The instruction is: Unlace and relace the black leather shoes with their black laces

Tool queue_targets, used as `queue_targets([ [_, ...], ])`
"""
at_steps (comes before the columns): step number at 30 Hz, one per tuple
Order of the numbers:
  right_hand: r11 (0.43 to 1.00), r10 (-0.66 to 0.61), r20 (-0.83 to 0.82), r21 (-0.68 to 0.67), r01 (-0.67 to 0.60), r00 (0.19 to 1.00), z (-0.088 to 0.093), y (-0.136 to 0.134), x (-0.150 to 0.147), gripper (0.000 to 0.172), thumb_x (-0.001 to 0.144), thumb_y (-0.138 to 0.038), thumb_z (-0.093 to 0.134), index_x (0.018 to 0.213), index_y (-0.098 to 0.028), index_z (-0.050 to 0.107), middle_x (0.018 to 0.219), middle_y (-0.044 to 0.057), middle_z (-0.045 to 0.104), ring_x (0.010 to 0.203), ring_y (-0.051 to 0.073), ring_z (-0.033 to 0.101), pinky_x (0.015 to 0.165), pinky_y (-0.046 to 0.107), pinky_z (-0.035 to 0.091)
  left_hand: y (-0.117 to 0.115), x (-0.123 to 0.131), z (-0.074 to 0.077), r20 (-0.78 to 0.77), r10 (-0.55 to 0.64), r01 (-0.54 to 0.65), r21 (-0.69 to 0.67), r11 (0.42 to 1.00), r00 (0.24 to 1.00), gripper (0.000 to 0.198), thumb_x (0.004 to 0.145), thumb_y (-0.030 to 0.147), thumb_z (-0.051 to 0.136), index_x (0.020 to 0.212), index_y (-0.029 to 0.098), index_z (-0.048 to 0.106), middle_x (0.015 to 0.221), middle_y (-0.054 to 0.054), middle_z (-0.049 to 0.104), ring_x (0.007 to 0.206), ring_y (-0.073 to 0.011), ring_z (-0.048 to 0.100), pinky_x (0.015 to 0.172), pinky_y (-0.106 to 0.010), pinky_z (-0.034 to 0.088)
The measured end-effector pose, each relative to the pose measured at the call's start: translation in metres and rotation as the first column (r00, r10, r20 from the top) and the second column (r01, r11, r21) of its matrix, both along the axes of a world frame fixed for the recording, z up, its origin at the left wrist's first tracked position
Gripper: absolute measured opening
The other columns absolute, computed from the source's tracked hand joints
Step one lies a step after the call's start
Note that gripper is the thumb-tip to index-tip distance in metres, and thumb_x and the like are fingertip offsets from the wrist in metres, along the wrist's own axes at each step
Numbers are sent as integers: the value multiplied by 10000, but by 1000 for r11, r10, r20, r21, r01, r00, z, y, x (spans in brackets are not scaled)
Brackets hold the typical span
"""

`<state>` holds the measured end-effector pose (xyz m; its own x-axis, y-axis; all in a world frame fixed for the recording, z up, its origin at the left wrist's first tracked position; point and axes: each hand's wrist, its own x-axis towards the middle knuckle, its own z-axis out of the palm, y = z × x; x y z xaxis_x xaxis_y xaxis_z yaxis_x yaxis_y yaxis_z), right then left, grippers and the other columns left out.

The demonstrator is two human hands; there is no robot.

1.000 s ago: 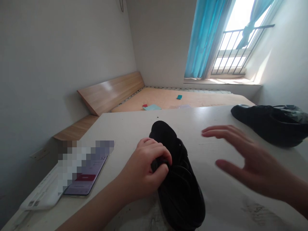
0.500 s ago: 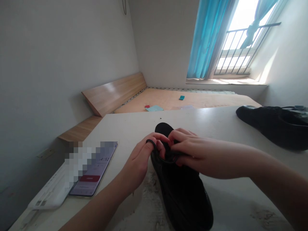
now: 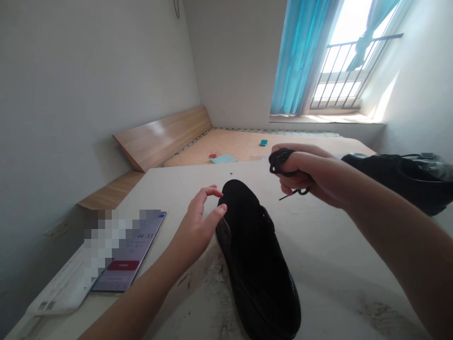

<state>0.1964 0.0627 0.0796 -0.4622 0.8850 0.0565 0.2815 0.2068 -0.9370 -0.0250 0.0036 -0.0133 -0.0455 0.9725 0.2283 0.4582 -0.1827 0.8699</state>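
Observation:
A black shoe (image 3: 262,278) lies lengthwise on the white table, its toe pointing away from me and its tongue area showing dark. At the shoe's left side near the toe is my left hand (image 3: 203,217), thumb and forefinger apart, holding nothing; the fingertips are at or close to the shoe's edge. My right hand (image 3: 304,170) is raised to the right of the toe, closed around a bunched black shoelace (image 3: 281,159). One lace end dangles below the fingers. A second black shoe (image 3: 392,177) sits at the right, partly behind my right forearm.
A phone (image 3: 129,255) with a lit screen lies on the table (image 3: 170,189) at the left, beside a white case-like object (image 3: 60,295), partly pixelated. Beyond the table is a bed (image 3: 240,141) with several small items, a wooden headboard (image 3: 163,137) and a blue curtain (image 3: 297,61).
My right hand has moved up and right, away from the shoe, carrying the lace. My left hand has let go of the lace and opened beside the toe.

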Motion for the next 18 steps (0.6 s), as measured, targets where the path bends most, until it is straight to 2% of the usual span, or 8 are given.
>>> queue_targets([
  [3,990,-140,349,41,135,927,-7,24,15,118,783,-311,568,797,-214,501,608,-38,431,492,121,499,490,262,396,5,-1,4,79,-104,116,-172,978,991,271,910,411,449,946,218,636,1218,-66,663,1251,-275,536,1126,-458,329],
  [5,994,-79,566,-21,110,820,-18,36,19,213,817,-382,569,949,-216,542,687,-15,504,533,166,596,485,281,413,4,-1,7,100,-157,174,-188,967,982,313,913,388,451,931,210,707,1100,-52,715,1174,-262,584,1104,-434,366],
  [7,991,63,661,-130,32,747,-30,42,19,272,830,-412,570,1010,-209,575,722,4,561,557,195,638,518,324,477,2,-1,8,131,-182,200,-145,969,975,290,900,345,497,974,219,748,1101,-35,731,1162,-249,595,1085,-406,392],
  [9,973,200,661,-221,-67,723,-38,43,17,292,803,-400,624,1018,-202,627,771,37,642,646,237,680,613,394,545,-2,-2,7,171,-182,199,-87,976,968,270,895,304,533,1025,242,762,1124,-23,731,1164,-244,598,1073,-394,408],
  [11,960,269,661,-243,-139,701,-38,42,17,339,782,-384,668,1079,-221,664,983,85,713,900,306,699,824,494,546,-7,-4,7,217,-199,209,-23,978,956,274,908,279,539,1061,265,766,1142,-24,722,1183,-244,593,1079,-395,413],
  [14,962,273,611,-165,-217,743,-29,39,20,406,863,-408,601,1249,-283,632,1391,57,584,1328,309,489,1136,527,328,-13,-7,11,299,-296,290,66,955,907,301,911,248,555,1134,301,750,1281,-15,668,1288,-256,539,1122,-400,404],
  [16,923,382,407,-134,-359,830,-22,34,21,436,936,-475,502,1302,-263,606,1458,41,529,1390,251,425,1187,462,273,-16,-8,17,360,-342,324,110,939,868,350,896,222,566,1187,335,724,1352,10,634,1313,-263,528,1130,-404,415],
  [18,839,543,123,-105,-533,831,-17,25,16,486,948,-538,485,1264,-202,636,1369,66,605,1310,222,517,1148,405,351,-17,-10,23,402,-321,290,138,947,858,417,874,202,560,1237,359,691,1326,22,656,1236,-268,591,1082,-426,471],
])
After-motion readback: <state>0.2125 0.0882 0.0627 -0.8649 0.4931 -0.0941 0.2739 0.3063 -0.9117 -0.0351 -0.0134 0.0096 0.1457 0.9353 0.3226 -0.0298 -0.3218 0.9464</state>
